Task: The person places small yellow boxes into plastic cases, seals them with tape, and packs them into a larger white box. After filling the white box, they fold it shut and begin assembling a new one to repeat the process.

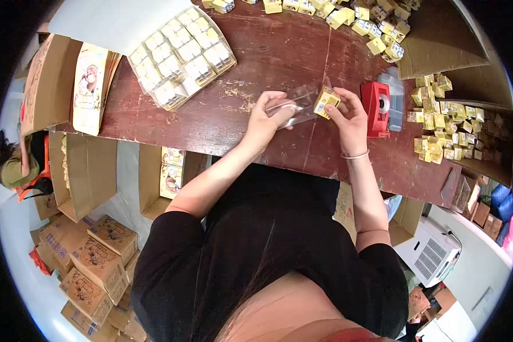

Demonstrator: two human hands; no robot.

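Note:
My left hand pinches a clear plastic sleeve above the wooden table. The sleeve stretches from my left hand toward my right hand. In my right hand is a small yellow box, held between thumb and fingers. The box touches or overlaps the right end of the sleeve; which of the two I cannot tell. Just right of my right hand stands a red tape dispenser. To the upper left lies a clear tray filled with rows of small yellow and white boxes.
Loose small yellow boxes lie along the far edge. More spill from an open carton on the right. Printed yellow sheets stand beside a carton at left. Stacked cartons fill the lower left. Another person is at far left.

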